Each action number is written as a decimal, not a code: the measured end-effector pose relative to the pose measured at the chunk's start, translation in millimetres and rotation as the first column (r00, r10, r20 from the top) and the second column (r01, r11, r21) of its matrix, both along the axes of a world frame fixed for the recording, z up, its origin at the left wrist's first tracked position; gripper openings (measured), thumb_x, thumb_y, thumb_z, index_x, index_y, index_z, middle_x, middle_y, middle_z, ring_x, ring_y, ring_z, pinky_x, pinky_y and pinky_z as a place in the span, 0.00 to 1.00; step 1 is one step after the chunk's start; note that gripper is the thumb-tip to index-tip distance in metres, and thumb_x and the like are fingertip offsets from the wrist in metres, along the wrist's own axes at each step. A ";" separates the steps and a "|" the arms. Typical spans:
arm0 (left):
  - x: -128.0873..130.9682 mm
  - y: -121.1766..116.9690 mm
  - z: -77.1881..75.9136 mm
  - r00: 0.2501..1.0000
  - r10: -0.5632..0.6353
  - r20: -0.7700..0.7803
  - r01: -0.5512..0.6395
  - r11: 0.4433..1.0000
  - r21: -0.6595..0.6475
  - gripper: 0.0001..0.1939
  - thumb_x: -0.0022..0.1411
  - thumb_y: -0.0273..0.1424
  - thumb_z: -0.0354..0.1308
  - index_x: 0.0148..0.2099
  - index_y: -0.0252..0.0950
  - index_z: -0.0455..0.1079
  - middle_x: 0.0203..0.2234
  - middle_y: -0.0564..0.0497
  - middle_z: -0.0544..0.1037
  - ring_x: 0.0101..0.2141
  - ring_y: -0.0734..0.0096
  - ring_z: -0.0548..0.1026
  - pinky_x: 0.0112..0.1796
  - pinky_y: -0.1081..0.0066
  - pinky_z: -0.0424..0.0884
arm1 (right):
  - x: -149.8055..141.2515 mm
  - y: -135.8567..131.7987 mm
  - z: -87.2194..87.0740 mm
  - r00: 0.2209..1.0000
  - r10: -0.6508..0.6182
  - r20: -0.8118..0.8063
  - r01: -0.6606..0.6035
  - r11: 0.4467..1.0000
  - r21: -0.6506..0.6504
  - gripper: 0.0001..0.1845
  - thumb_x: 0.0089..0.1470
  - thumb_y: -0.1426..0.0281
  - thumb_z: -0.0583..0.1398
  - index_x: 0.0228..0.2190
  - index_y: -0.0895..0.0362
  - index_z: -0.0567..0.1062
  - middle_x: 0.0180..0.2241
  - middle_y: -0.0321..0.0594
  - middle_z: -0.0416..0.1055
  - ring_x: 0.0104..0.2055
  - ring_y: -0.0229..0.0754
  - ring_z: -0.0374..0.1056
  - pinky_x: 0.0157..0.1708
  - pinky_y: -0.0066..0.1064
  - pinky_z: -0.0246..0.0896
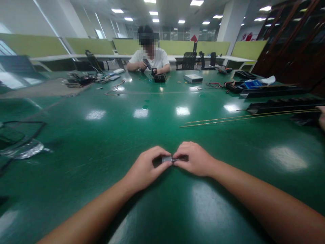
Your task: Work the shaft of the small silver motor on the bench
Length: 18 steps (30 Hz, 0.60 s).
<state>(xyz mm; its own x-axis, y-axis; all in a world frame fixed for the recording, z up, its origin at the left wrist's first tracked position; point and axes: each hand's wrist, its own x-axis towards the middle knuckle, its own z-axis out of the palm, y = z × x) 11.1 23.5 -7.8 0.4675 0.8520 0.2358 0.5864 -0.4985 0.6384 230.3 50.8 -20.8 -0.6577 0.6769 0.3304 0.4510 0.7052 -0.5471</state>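
Low over the green table, my two hands meet around a small metallic cylinder [167, 159]. My left hand [148, 166] is closed, with thumb and fingers pinching the cylinder's silver body. From the right, my right hand [195, 158] is closed in a pinch on the thin dark end of the same piece, where it narrows. The fingers hide much of the piece, so its exact kind cannot be made out. Its length runs from left to right between the hands.
Two long thin rods [228, 119] lie to the right, near another person's hand [322, 117]. Black channel strips [284, 105] are behind them. A clear plastic bag [24, 149] lies left. Across the green table [114, 135], a person [157, 57] handles a tool beside a white box [193, 78].
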 end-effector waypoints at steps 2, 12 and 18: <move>0.4 -0.4 1.3 1.000 0.009 -0.009 -0.009 1.000 -0.002 0.08 0.64 0.34 0.61 0.44 0.38 0.75 0.37 0.50 0.79 0.39 0.66 0.76 0.41 0.68 0.70 | 0.3 0.1 -0.2 1.000 0.000 -0.003 0.000 1.000 0.002 0.04 0.54 0.70 0.65 0.34 0.56 0.80 0.34 0.38 0.79 0.39 0.42 0.70 0.42 0.34 0.59; 1.3 -1.6 1.9 1.000 0.023 0.001 -0.023 1.000 -0.008 0.07 0.61 0.32 0.63 0.42 0.37 0.75 0.36 0.49 0.79 0.38 0.65 0.76 0.41 0.68 0.71 | 0.8 0.1 0.4 1.000 -0.007 0.001 0.007 1.000 -0.011 0.04 0.54 0.69 0.65 0.34 0.55 0.80 0.34 0.39 0.79 0.39 0.42 0.70 0.42 0.34 0.59; -0.1 -1.4 0.2 1.000 0.024 -0.002 -0.024 1.000 0.003 0.07 0.62 0.34 0.62 0.41 0.37 0.75 0.37 0.48 0.79 0.38 0.64 0.76 0.41 0.67 0.71 | 2.0 -1.6 2.4 0.998 -0.060 0.002 0.060 0.998 -0.019 0.04 0.53 0.69 0.66 0.33 0.55 0.81 0.31 0.39 0.78 0.36 0.41 0.70 0.39 0.34 0.59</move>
<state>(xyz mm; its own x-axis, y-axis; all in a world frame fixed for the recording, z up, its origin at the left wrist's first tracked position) 11.0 22.1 -7.6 0.4476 0.8622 0.2374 0.5996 -0.4863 0.6356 232.3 49.2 -18.4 -0.6165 0.7211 0.3161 0.4927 0.6665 -0.5595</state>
